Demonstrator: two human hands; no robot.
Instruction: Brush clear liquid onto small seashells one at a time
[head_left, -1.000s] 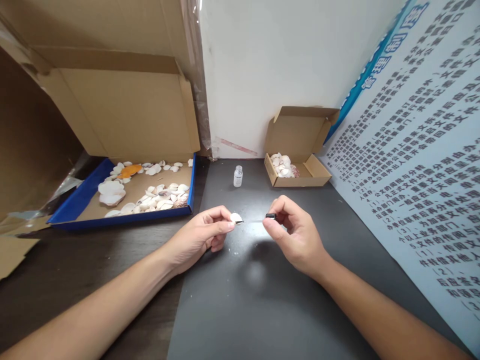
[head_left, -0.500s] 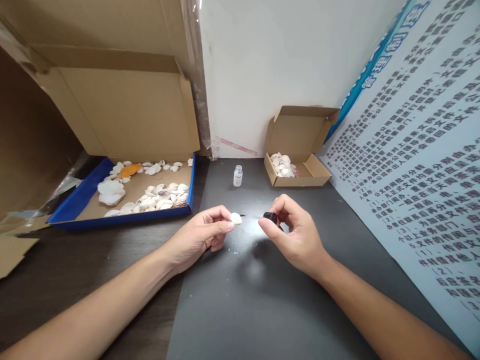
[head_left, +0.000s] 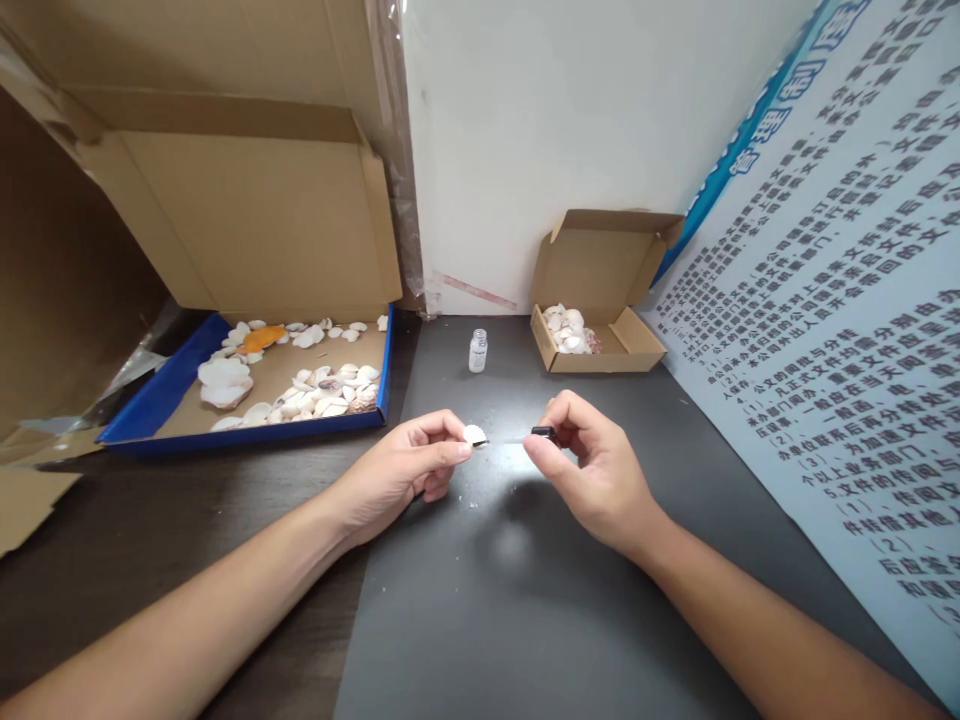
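Between the thumb and fingers of my left hand (head_left: 420, 457) is a small white seashell (head_left: 474, 434). My right hand (head_left: 589, 460) pinches the black cap (head_left: 542, 433) of an applicator brush. Its thin clear stem points left, and the dark brush tip (head_left: 481, 443) lies over the lower edge of the shell; whether it presses on the surface is hard to tell. Beyond both hands a small clear glass bottle (head_left: 478, 355) with a white label stands upright, its mouth uncapped.
On the left, an open cardboard box with blue sides (head_left: 247, 437) holds several shells, one of them orange (head_left: 262, 339). A smaller open cardboard box (head_left: 626, 350) with white shells stands back right. A white wall and a printed board (head_left: 825, 300) border the dark mat (head_left: 465, 620).
My right hand has turned the cap slightly, and the brush tip has shifted from beyond the shell's right side onto its lower edge. The left hand still holds the shell.
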